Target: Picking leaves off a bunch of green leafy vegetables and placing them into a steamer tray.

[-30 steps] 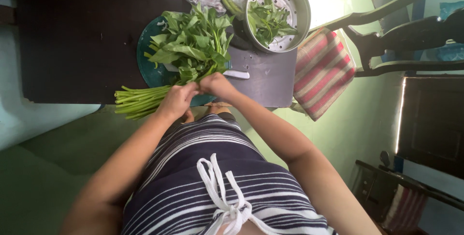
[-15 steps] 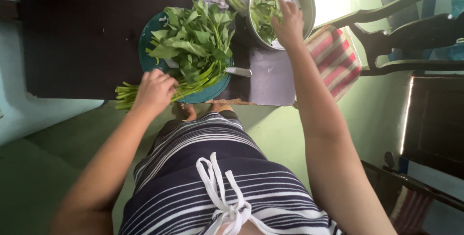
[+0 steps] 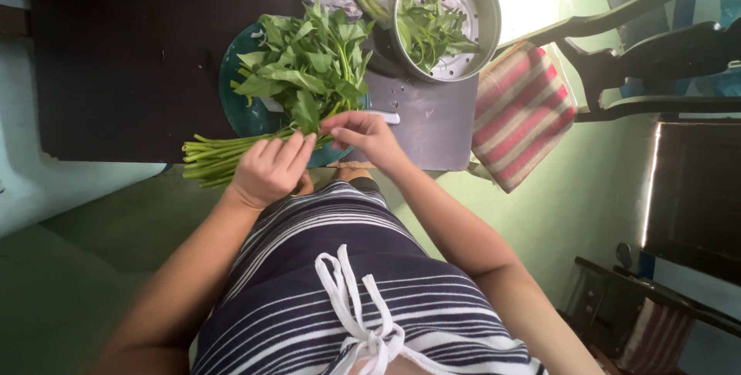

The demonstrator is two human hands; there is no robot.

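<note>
Both hands, left hand (image 3: 270,168) and right hand (image 3: 369,136), pinch long green leafy stalks (image 3: 305,82) on a round teal plate (image 3: 241,116) near the desk (image 3: 116,51) edge.

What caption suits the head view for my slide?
Both hands, left hand and right hand, pinch green leafy stems on a round teal plate.

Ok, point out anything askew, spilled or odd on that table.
One thing: the long stalks of the leafy greens stick out past the rim of the teal plate and over the edge of the dark table, beside the left hand. Nothing looks spilled or damaged. The metal steamer pan sits level.
</note>
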